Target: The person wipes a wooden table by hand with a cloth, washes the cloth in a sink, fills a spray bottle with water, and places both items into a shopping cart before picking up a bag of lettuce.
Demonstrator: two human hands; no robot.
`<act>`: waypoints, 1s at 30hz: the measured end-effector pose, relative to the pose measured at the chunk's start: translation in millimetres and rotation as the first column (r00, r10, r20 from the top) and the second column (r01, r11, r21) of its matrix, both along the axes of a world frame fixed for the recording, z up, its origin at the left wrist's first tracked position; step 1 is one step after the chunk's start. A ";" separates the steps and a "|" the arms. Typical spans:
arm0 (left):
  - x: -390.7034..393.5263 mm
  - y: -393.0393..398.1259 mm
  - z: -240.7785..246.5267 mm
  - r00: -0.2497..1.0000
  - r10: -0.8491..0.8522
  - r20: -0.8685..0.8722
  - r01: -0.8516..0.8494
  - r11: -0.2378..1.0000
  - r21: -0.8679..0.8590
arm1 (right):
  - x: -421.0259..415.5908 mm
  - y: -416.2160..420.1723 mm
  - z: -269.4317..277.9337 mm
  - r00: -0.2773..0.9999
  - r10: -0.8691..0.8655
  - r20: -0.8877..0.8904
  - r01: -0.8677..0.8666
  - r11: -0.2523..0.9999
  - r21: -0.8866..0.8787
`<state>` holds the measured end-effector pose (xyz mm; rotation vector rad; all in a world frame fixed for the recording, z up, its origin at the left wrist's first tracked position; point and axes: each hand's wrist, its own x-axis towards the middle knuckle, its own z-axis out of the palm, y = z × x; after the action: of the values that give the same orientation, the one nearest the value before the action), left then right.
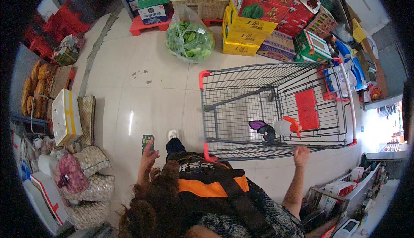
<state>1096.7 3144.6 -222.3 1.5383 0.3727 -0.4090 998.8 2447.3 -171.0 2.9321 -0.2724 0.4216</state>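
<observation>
My left hand is raised at the lower left over the tiled floor, with a finger extended and nothing in it. Near it a green floor sign bears writing. My right hand is by the near side rim of a wire shopping cart; whether its curled fingers hold the rim cannot be told. Inside the cart are a whitish translucent container with an orange top and a small black and purple item, seen through or over the mesh. The cart has red corners and a red panel.
A clear bag of leafy greens stands ahead, near a plastic crate and stacked fruit cartons. Mesh sacks and a foam box are at left. Another cart or rack holds goods at lower right.
</observation>
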 end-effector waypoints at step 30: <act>676.0 50.0 -53.2 0.635 -0.753 0.174 0.463 0.551 0.695 | 475.5 377.7 31.0 0.993 -0.040 -0.107 0.089 0.861 0.501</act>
<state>1772.7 3194.7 -275.5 2.3346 -0.5394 -0.4889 1474.3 2825.0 -139.9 3.4290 -0.5433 0.2257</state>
